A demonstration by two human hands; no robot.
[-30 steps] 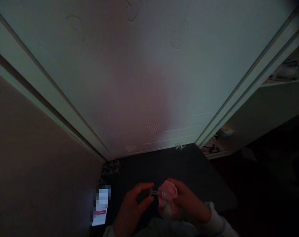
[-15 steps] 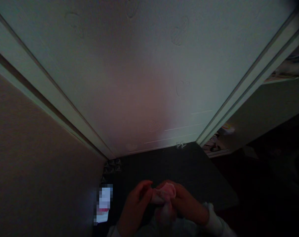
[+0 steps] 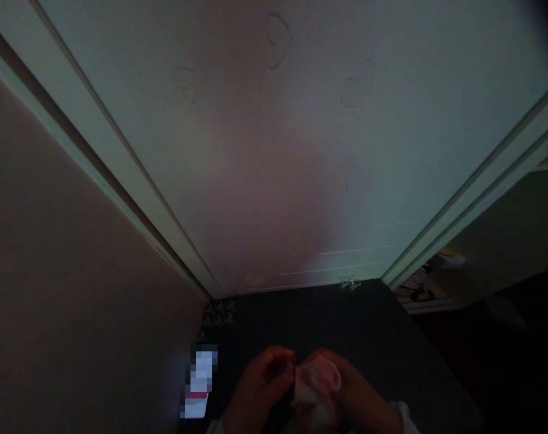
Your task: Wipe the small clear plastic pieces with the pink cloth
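In the dim head view, my right hand (image 3: 346,386) is closed round a crumpled pink-and-white cloth (image 3: 321,374), which hangs down in front of me. The thumb and fingers of my left hand (image 3: 264,383) come together in a pinch just at the cloth's left edge. A small pale bit shows at those fingertips, too dark to name. Both hands are over the dark tabletop (image 3: 292,319), near its front.
Small clear objects (image 3: 219,313) cluster at the table's back left corner, and more clear pieces (image 3: 350,283) stand at the back right. A lit, pixelated screen (image 3: 200,386) is at left. Behind rises a white panel (image 3: 255,150) with embossed hearts; shelves (image 3: 431,283) are at right.
The view has shifted, so everything sits a little lower and further right. My left fingertips have moved from over the cloth to its edge, and more of the pink cloth shows.
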